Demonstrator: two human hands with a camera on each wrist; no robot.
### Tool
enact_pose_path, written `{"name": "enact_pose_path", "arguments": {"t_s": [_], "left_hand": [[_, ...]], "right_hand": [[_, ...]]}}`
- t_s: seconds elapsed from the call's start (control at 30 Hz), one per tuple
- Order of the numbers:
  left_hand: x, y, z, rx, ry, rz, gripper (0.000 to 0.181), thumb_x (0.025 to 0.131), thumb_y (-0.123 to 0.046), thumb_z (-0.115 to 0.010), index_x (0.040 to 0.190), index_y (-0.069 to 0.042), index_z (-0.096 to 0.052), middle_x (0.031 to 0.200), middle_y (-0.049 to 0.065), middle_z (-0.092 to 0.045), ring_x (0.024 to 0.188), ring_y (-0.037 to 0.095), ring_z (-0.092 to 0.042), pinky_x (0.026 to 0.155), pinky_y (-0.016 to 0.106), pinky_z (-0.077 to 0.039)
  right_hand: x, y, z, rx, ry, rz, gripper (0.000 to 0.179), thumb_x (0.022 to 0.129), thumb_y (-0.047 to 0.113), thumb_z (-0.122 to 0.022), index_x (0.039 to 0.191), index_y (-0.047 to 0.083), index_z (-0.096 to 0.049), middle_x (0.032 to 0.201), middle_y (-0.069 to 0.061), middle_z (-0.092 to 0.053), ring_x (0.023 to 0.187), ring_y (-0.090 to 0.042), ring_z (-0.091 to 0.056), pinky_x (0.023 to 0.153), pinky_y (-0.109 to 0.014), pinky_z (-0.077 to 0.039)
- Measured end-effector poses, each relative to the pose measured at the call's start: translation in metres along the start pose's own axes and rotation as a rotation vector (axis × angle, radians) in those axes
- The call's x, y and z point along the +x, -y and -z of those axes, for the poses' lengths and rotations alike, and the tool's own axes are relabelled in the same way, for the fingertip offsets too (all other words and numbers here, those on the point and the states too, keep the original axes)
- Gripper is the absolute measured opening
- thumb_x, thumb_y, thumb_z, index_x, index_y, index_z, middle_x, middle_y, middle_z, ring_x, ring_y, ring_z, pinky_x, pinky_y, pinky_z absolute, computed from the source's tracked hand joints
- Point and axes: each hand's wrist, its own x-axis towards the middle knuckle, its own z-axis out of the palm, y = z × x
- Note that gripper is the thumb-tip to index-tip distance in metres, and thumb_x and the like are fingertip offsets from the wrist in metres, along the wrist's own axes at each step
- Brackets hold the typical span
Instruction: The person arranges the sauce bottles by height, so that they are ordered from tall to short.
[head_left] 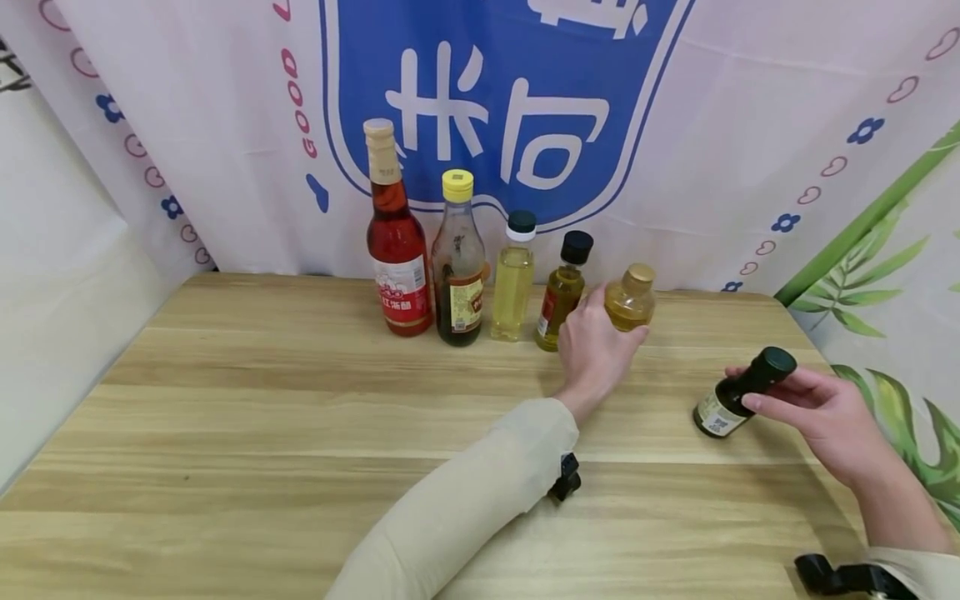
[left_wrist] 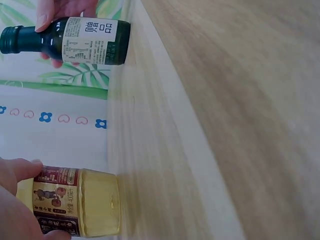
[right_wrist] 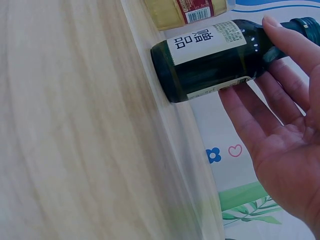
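My left hand [head_left: 597, 346] grips a clear bottle of golden oil [head_left: 632, 302] with a gold cap, at the right end of a row of bottles. Its red and tan label [left_wrist: 57, 200] shows in the left wrist view, my thumb and fingers around its upper part. On the right, my right hand [head_left: 832, 421] holds a small dark green bottle [head_left: 742, 392] by the neck between thumb and fingers. That bottle leans to the right, its base at or just above the wood; I cannot tell whether it touches. A white label with dark print [right_wrist: 205, 42] faces the right wrist camera.
Along the back of the wooden table [head_left: 262, 450] stand a tall red bottle [head_left: 401, 258], a dark sauce bottle with yellow cap [head_left: 459, 275], a pale yellow oil bottle [head_left: 513, 283] and a black-capped oil bottle [head_left: 562, 292]. A printed curtain [head_left: 247, 192] hangs behind.
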Motion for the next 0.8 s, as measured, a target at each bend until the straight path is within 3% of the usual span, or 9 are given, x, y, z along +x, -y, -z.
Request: {"name": "enact_pose_path", "arguments": {"t_s": [0.17,0.4,0.8], "left_hand": [[-0.0001,-0.0006,-0.0014,-0.004,0.01,0.03,0.068,0.082,-0.034,-0.094,0.14,-0.015,-0.063,0.127,0.001,-0.077,0.105,0.023,-0.078,0.089,0.035,-0.065],[0.0012,-0.0029,-0.0012,0.011,0.019,0.069,0.076,0.084,-0.035,-0.092,0.148,-0.015,-0.058,0.138,0.002,-0.073,0.112,0.024,-0.077,0.097,0.035,-0.064],[0.0033,-0.0016,-0.0022,0.009,0.046,0.104,0.078,0.085,-0.04,-0.091,0.151,-0.017,-0.056,0.132,0.004,-0.077,0.111,0.024,-0.077,0.095,0.036,-0.064]], "right_hand": [[0.0002,-0.0006,-0.0012,-0.003,0.008,0.013,0.041,0.095,-0.016,-0.065,0.136,-0.011,-0.063,0.124,0.005,-0.08,0.115,-0.003,-0.074,0.092,-0.013,-0.059],[0.0031,-0.0005,-0.0004,-0.012,-0.008,0.014,0.042,0.095,-0.016,-0.066,0.136,-0.008,-0.065,0.124,0.004,-0.08,0.114,-0.003,-0.075,0.092,-0.011,-0.058],[0.0001,-0.0031,0.0014,-0.014,-0.009,-0.01,0.046,0.095,-0.015,-0.067,0.139,-0.001,-0.067,0.123,0.007,-0.08,0.114,-0.001,-0.074,0.092,-0.01,-0.057]]}}
